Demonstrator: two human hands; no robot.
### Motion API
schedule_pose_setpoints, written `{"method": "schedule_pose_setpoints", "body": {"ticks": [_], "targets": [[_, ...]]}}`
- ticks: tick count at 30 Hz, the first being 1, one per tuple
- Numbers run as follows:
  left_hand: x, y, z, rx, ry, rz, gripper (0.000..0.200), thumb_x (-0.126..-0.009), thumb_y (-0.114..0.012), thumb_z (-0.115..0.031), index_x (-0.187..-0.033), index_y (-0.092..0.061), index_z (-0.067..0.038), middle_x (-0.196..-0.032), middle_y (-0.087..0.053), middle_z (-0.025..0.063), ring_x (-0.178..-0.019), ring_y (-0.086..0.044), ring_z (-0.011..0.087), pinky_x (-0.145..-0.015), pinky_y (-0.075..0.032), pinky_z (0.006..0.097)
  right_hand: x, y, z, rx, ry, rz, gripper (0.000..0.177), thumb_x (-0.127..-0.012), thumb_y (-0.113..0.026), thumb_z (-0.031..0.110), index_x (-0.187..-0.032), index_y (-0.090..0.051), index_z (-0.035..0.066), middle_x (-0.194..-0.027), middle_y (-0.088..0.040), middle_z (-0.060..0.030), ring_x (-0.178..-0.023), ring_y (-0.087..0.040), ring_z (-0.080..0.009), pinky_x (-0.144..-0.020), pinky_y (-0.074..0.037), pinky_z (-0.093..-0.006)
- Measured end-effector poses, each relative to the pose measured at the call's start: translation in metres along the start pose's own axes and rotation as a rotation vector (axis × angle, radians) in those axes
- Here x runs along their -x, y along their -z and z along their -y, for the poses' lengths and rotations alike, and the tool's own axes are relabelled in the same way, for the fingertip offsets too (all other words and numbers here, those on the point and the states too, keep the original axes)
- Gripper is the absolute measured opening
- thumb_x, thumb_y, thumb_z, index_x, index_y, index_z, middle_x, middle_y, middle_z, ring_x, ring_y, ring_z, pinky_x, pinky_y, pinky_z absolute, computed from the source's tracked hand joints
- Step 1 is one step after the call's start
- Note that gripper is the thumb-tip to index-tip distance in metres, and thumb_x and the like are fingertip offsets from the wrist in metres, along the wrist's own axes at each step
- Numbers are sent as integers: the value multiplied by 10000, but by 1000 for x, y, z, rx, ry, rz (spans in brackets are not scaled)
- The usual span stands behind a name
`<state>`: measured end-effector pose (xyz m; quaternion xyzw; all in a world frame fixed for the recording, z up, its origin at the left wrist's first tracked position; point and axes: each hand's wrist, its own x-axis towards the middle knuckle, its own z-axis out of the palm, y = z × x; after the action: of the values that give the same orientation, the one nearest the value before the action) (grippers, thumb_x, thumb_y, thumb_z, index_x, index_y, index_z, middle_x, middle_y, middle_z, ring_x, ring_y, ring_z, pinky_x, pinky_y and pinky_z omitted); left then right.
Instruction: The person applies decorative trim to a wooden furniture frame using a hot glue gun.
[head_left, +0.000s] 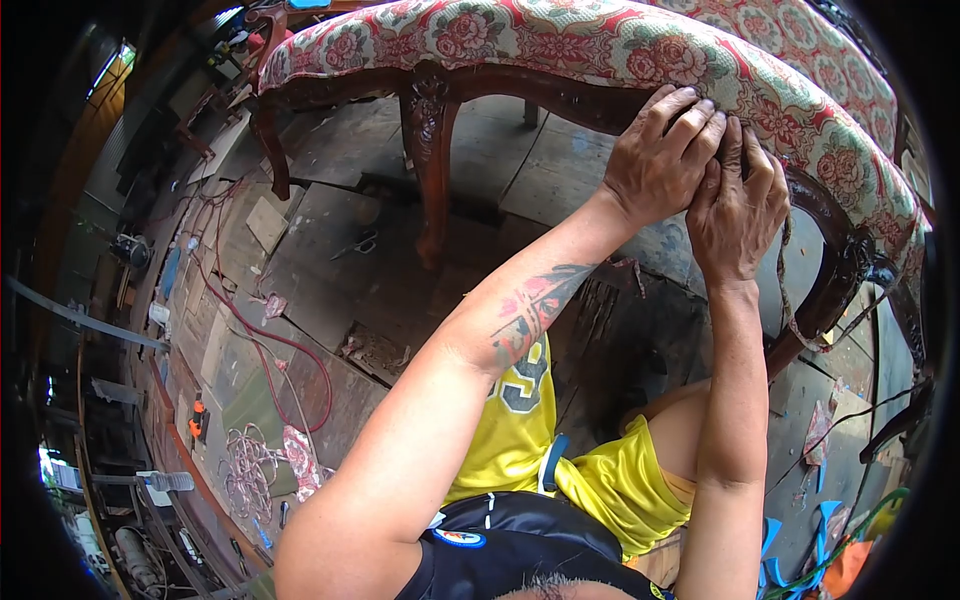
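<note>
A long seat covered in red and cream floral fabric (470, 38) stands on a carved dark wood frame (430, 92). Both hands are at the fabric's lower front edge, right of centre. My left hand (668, 150) has its fingers bent and pressed together on the edge where fabric meets wood. Close beside it, touching or almost touching, my right hand (738, 200) has its fingers curled on the same edge. Whatever lies under the fingertips is hidden. A strip of twisted trim or cord (786, 275) hangs down just right of my right hand.
Scissors (356, 245) lie on the plank floor under the seat. A red hose (325, 385), a tangle of string (248, 470) and fabric scraps (300, 455) are on the left. Blue strips (825, 530) and an orange object (848, 572) lie at the lower right.
</note>
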<state>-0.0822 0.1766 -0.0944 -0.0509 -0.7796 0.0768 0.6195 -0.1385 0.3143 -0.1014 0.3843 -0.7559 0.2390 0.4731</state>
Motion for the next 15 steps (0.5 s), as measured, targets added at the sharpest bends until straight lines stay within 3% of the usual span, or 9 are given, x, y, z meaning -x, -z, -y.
{"method": "schedule_pose_setpoints", "body": {"ticks": [15], "targets": [[1,-1,-2,2,19,7,418,-934,-703,-208,-1327,-712,-67,-1345,-667,95,-1341,-586,313,-1195,-505,479,0,0,1,3,-11,9,461,-1110,-576,288,-1544,-631,144,-1483,-604,-31,-1385,-494,-273,-1191,-365,-449]]}}
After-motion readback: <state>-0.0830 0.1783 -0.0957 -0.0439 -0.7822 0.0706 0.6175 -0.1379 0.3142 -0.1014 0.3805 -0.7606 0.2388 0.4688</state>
